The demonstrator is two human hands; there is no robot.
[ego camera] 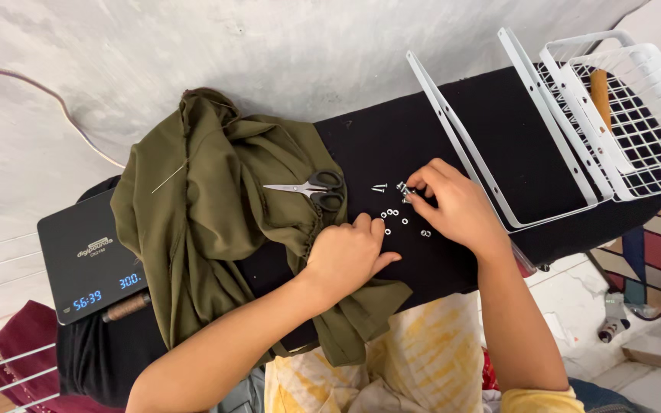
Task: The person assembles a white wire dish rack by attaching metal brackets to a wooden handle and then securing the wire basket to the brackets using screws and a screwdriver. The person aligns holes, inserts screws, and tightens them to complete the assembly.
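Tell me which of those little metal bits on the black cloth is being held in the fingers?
The screw at the top of the scatter, pinched in the right hand. The small washers below it lie loose on the cloth, and the left hand rests beside them.

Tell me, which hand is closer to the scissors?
Left. The left hand rests on the black cloth just below and right of the scissors. The right hand is farther right, beyond the small screws.
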